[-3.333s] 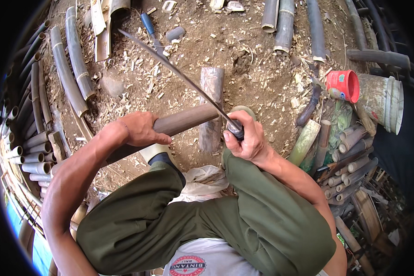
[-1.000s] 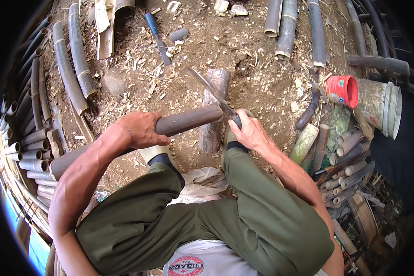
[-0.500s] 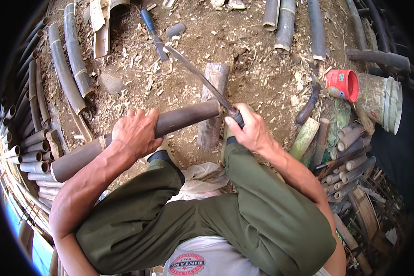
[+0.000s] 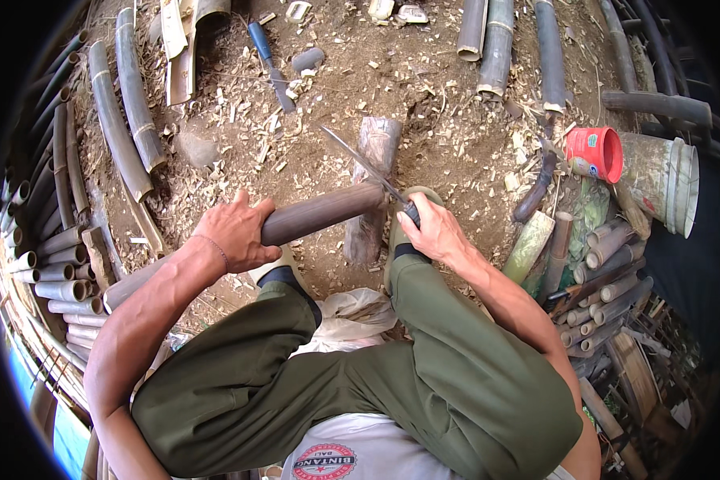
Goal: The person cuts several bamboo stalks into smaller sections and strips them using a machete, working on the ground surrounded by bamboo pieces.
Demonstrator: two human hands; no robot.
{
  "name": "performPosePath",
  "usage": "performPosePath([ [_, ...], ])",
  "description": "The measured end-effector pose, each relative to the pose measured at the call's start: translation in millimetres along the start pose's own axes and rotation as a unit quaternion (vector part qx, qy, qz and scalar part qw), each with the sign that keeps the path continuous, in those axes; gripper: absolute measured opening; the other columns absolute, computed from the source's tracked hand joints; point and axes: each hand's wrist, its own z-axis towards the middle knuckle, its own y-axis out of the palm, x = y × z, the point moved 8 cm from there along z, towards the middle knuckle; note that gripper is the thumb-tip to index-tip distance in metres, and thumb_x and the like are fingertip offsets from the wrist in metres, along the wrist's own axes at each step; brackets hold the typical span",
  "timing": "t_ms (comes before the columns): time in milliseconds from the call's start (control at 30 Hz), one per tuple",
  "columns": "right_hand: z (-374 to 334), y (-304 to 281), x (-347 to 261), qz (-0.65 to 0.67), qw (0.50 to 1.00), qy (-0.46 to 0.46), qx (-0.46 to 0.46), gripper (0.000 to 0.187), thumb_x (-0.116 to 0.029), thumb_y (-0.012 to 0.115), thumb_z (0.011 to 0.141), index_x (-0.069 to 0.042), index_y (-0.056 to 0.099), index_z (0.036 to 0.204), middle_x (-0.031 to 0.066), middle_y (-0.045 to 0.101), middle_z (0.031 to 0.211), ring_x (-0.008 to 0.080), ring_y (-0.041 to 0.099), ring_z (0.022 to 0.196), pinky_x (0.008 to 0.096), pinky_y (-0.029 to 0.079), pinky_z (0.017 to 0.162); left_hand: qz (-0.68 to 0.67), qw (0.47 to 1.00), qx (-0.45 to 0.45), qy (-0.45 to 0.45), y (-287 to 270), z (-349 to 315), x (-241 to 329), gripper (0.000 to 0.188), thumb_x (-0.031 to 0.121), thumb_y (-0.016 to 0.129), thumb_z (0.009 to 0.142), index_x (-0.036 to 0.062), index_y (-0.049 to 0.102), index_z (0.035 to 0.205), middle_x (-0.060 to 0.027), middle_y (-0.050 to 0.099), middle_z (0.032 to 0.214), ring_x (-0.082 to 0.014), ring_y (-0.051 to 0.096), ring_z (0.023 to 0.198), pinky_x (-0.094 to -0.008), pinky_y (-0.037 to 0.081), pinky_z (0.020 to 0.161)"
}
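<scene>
My left hand [image 4: 236, 230] is wrapped over a dark brown bamboo pole [image 4: 324, 214], which slants up from the lower left. The pole's far right end rests over a short wooden log [image 4: 366, 240] lying on the ground between my feet. In my right hand [image 4: 434, 230] is the dark handle of a long-bladed knife [image 4: 364, 162]. Its blade points up and left, crossing just by the cut end of the pole and above the log. Whether the edge touches the bamboo, I cannot tell. My left forearm partly covers the pole's near end.
A blue-handled blade tool [image 4: 270, 66] lies beyond the log among wood chips. Bamboo lengths [image 4: 120, 120] lie at far left, with a stack [image 4: 72, 290] nearer. To the right are a red bucket [image 4: 594, 154], a pale bucket [image 4: 660, 180] and piled bamboo pieces [image 4: 608, 280].
The knife has come nearer to me, its tip lower and further right than before. My right hand has moved slightly down and right; my left hand still grips the pole.
</scene>
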Motion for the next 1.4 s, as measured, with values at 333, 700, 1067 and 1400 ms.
performPosePath([
  [333,-8.8,-20.1,-49.3,-0.034,0.971,-0.188,0.146,0.027,-0.02,0.065,0.094,0.001,0.056,0.109,0.0187,0.067,0.08,0.0334,0.069,0.069,0.0431,0.056,0.062,-0.136,0.989,-0.056,0.033,-5.8,13.4,-10.2,0.069,0.054,0.075,0.077,0.0033,0.06,0.122,-0.0224,0.071,0.094,-0.0386,0.069,0.091,-0.0463,0.052,0.086],
  [700,-16.0,-31.5,-65.0,0.054,0.957,-0.228,0.172,0.031,-0.021,0.068,0.093,0.001,0.057,0.111,0.0194,0.067,0.087,0.0334,0.07,0.071,0.0405,0.056,0.062,-0.028,0.999,0.024,-0.003,-15.1,4.6,-2.2,0.049,0.045,0.072,0.078,0.0045,0.059,0.103,-0.0199,0.069,0.095,-0.0381,0.068,0.093,-0.0485,0.054,0.083],
  [1067,-8.5,-38.0,-71.0,0.06,0.969,-0.184,0.153,0.029,-0.024,0.065,0.094,0.001,0.056,0.106,0.0188,0.064,0.077,0.0342,0.066,0.068,0.0443,0.054,0.064,0.046,0.983,0.176,-0.003,-11.4,-9.1,7.6,0.042,0.035,0.075,0.078,0.0075,0.058,0.105,-0.0145,0.063,0.098,-0.0341,0.062,0.099,-0.0491,0.054,0.08],
  [1400,7.3,-8.1,-14.9,-0.004,1.0,-0.019,0.018,0.03,-0.027,0.062,0.096,-0.001,0.054,0.111,0.025,0.067,0.088,0.0447,0.068,0.082,0.0504,0.056,0.072,-0.048,0.998,0.012,0.046,-0.2,-3.0,-4.1,0.07,0.054,0.067,0.082,0.0103,0.05,0.134,-0.0236,0.058,0.106,-0.042,0.062,0.102,-0.0494,0.049,0.093],
])
